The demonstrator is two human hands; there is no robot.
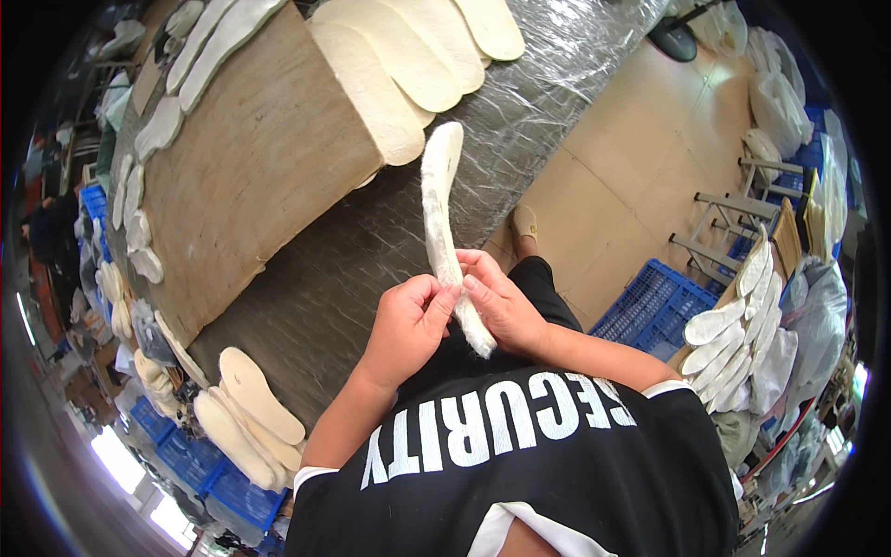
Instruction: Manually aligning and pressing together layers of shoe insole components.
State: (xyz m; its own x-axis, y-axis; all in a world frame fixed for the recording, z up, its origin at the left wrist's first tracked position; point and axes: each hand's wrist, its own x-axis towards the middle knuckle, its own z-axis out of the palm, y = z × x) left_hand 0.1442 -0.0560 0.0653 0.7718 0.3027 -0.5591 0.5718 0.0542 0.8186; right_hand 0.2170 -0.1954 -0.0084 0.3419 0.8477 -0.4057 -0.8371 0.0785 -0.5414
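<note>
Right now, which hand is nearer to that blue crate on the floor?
Right. The right hand grips the fleecy insole on the blue crate's side; the left hand sits farther away.

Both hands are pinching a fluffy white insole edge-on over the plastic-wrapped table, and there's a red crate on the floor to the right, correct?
Not quite: the crate on the floor is blue, not red, as the head view shows. The rest holds: the left hand and right hand pinch the fluffy white insole edge-on over the plastic-wrapped table.
</note>
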